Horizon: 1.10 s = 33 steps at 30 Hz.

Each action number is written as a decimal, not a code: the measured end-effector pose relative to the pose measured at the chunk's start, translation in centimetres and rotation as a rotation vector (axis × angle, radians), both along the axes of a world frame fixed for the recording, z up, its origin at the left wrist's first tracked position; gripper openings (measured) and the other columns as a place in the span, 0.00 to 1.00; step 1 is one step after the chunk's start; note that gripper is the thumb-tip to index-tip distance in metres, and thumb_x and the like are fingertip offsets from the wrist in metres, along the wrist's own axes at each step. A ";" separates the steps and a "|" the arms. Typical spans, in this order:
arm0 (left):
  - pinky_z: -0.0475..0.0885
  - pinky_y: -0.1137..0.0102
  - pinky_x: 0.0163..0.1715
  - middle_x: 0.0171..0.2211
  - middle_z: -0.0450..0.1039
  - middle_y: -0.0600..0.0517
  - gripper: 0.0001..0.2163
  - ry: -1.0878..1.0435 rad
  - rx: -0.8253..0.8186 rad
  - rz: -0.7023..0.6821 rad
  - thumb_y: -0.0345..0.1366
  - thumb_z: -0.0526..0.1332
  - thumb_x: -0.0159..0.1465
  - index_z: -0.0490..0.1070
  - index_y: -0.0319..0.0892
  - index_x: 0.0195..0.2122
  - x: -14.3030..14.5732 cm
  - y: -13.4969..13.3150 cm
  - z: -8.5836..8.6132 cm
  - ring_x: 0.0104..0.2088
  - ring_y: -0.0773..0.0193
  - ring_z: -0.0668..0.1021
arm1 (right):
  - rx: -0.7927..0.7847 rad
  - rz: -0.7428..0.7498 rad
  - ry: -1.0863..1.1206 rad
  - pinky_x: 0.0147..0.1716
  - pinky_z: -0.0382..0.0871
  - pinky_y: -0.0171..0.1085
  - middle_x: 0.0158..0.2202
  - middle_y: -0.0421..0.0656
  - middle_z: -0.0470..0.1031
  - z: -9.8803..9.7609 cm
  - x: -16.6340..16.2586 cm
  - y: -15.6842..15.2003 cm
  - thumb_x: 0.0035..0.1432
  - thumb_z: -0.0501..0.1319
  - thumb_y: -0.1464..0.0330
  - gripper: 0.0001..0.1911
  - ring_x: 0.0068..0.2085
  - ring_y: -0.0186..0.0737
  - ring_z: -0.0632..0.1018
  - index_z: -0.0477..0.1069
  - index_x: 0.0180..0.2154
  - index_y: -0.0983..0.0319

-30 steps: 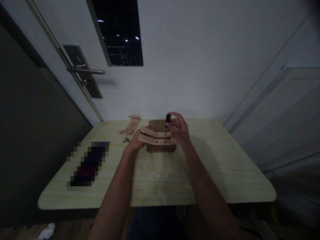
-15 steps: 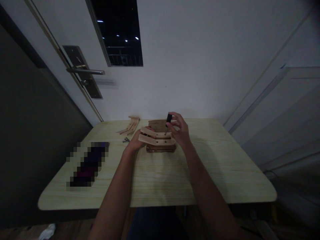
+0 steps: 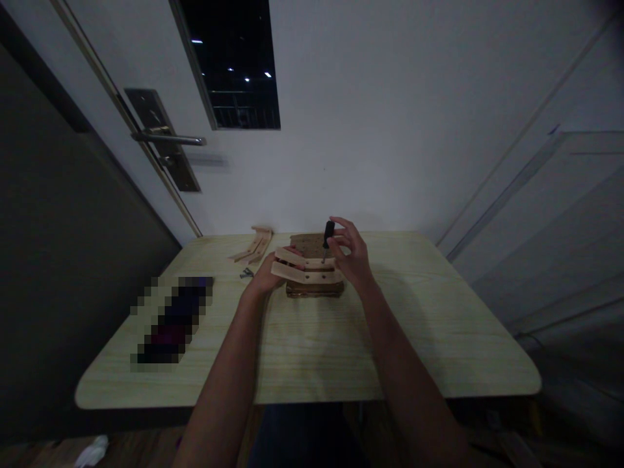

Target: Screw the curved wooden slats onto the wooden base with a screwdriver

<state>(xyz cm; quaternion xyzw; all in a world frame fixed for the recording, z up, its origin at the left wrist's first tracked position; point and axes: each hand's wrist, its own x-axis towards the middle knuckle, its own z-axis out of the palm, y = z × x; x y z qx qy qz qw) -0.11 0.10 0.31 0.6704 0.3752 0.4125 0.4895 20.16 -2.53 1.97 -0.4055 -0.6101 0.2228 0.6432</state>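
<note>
Far out to the left of the layered brown block (image 3: 314,290), a dark, pixelated object (image 3: 178,318) lies on the pale wood-grain table (image 3: 316,351). Nearer the block's back left, there's a bent, two-strip wooden piece (image 3: 257,246), and just in front of it a small cluster of metal screws (image 3: 247,273). Now the left hand (image 3: 267,274), just off the block's left side, gripping, with some fingers hidden behind the wood.

And here's the bent wooden bracket (image 3: 312,278), on top of the block! Its long axis runs left to right, the left arms angling up and out past the block's left edge, the right part lying flatter across it. Pale, smooth wood, two parallel strips with a slot between, dark round spots dotted along both. It sits between the hands, its left end in the left one's hold.

Over the block's right half, the black-handled screwdriver (image 3: 329,231) stands steeply, handle up, leaning slightly right, tip down at a spot on the far strip. The right hand (image 3: 351,253) pinches that handle between thumb and fingers.
</note>
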 end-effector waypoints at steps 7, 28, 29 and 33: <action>0.74 0.67 0.43 0.36 0.78 0.49 0.16 0.036 0.068 -0.004 0.39 0.70 0.46 0.74 0.39 0.35 -0.2 -0.1 0.2 0.38 0.59 0.79 | -0.008 -0.015 0.005 0.38 0.76 0.40 0.37 0.38 0.75 -0.1 0.0 0.1 0.54 0.66 0.63 0.20 0.35 0.36 0.79 0.69 0.50 0.51; 0.76 0.64 0.40 0.34 0.80 0.47 0.17 -0.015 0.023 0.019 0.37 0.72 0.44 0.76 0.38 0.35 -0.1 0.0 -0.1 0.36 0.57 0.81 | -0.002 -0.034 0.042 0.34 0.75 0.38 0.34 0.36 0.75 0.3 -0.1 -0.1 0.54 0.65 0.62 0.17 0.32 0.35 0.78 0.68 0.46 0.53; 0.76 0.64 0.40 0.35 0.80 0.48 0.18 -0.021 0.019 0.022 0.37 0.72 0.43 0.75 0.38 0.35 -0.1 0.1 -0.1 0.36 0.57 0.81 | 0.006 -0.039 0.043 0.34 0.75 0.38 0.34 0.36 0.74 0.3 -0.1 0.0 0.53 0.66 0.63 0.17 0.31 0.34 0.78 0.68 0.45 0.53; 0.75 0.64 0.40 0.35 0.79 0.48 0.16 -0.009 0.042 0.022 0.38 0.72 0.44 0.75 0.38 0.34 0.0 0.2 -0.3 0.36 0.58 0.80 | 0.033 -0.072 0.031 0.34 0.74 0.38 0.34 0.35 0.73 0.1 0.1 0.1 0.52 0.67 0.63 0.18 0.31 0.34 0.77 0.67 0.45 0.52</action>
